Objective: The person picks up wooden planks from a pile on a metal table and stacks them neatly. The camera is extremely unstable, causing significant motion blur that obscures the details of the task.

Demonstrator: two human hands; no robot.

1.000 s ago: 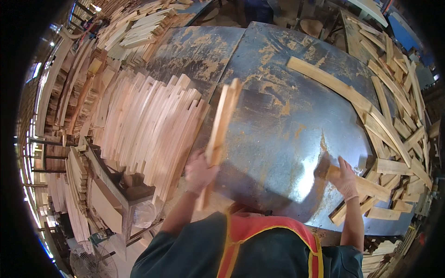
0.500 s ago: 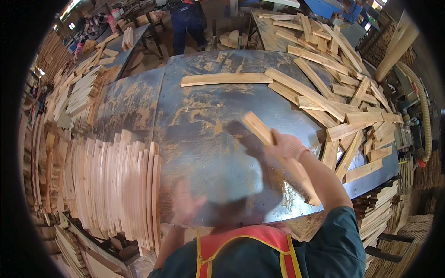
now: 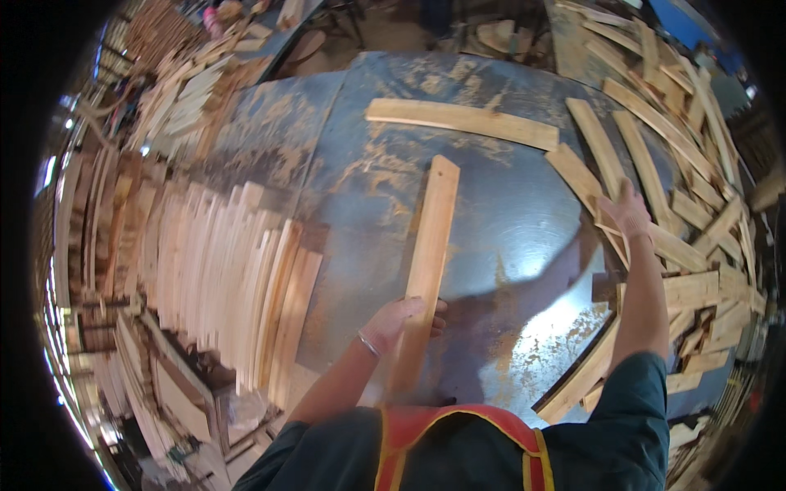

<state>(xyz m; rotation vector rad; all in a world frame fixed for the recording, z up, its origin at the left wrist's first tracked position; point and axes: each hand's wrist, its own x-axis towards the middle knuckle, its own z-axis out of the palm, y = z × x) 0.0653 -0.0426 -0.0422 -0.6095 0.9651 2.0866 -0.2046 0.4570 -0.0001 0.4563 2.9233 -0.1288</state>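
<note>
My left hand, in a pale glove, is closed round the lower part of a wooden board. The board slants upright over the metal tabletop, its far end pointing away from me. On the right, my right hand reaches over the loose pile with fingers apart, at the near end of another board. I cannot tell how firmly it touches that board. A further board lies crosswise at the far middle of the table. Close to my left forearm stands a row of stacked boards.
The dark metal table is dusted with sawdust. Jumbled boards cover its right side. More stacked wood sits at the far left, and offcuts lie beyond the far edge.
The board that was in my right hand is now in my left hand. My right hand has moved right, to the loose boards. The view has shifted as well.
</note>
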